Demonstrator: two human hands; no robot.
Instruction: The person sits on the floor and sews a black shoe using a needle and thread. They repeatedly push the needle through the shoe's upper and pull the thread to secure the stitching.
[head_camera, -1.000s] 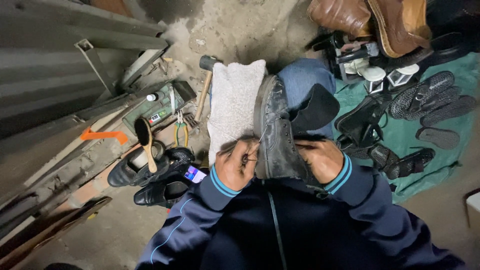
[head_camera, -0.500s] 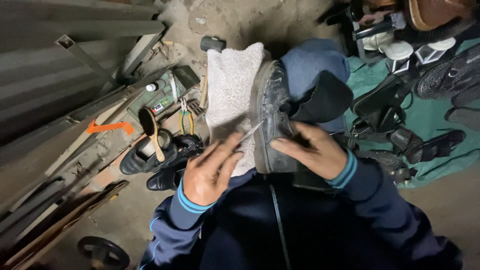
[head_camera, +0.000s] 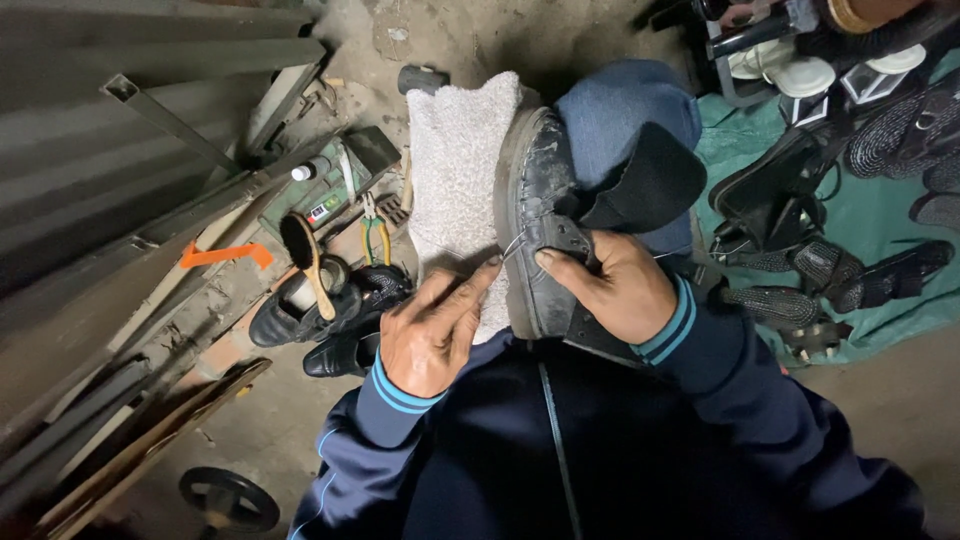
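Note:
A worn black boot (head_camera: 535, 190) lies on its side across my lap, sole edge toward a white fuzzy cloth (head_camera: 455, 170) draped over my left knee. My right hand (head_camera: 615, 285) grips the boot's upper near the ankle opening, thumb pressed on the leather. My left hand (head_camera: 430, 330) rests on the cloth just left of the sole, fingers pinched on a thin pale thread (head_camera: 512, 248) that runs to the boot's side seam. Whether a needle is between the fingers is too small to tell.
On the ground at left stand a pair of black shoes (head_camera: 335, 320) with a wooden brush (head_camera: 305, 255) on them, pliers (head_camera: 375, 232) and a green box (head_camera: 335, 190). Metal bars (head_camera: 150, 190) lean at far left. Sandals and shoes (head_camera: 840, 200) lie on a green sheet at right.
My left hand has drawn back from the boot's side toward my body, pulling the thread out. The camera has come closer. My right hand keeps its hold on the boot.

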